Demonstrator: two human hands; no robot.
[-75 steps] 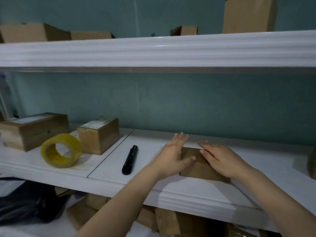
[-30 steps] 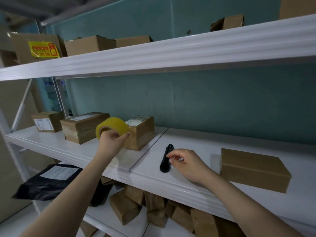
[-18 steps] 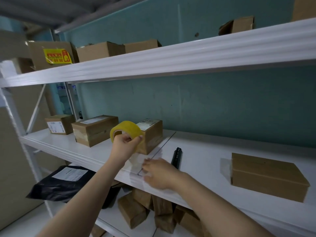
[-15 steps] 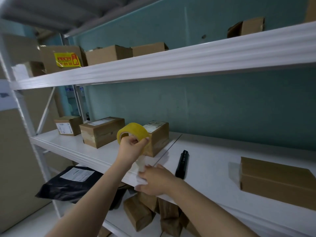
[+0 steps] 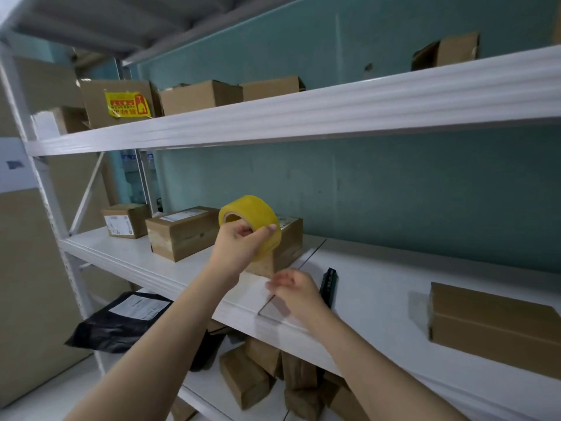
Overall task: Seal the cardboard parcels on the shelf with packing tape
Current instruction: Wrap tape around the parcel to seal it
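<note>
While left hand (image 5: 238, 249) fingers (image 5: 243, 230) curl round tape roll (image 5: 253, 208), right hand (image 5: 296, 291) blurred just below, grasp unclear

Black mailer bag (image 5: 121, 323) with a white label, left end of lower shelf (image 5: 209, 387). Black pen-like tool (image 5: 329, 285) on middle shelf (image 5: 379, 305), near front edge. Yellow sticker (image 5: 127, 105) on box (image 5: 94, 112), left end of top shelf (image 5: 303, 117). Teal wall (image 5: 394, 192) behind.

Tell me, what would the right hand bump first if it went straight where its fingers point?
Probably the loose strip of tape under the yellow roll, then the cardboard box behind it; depth is unclear.
</note>
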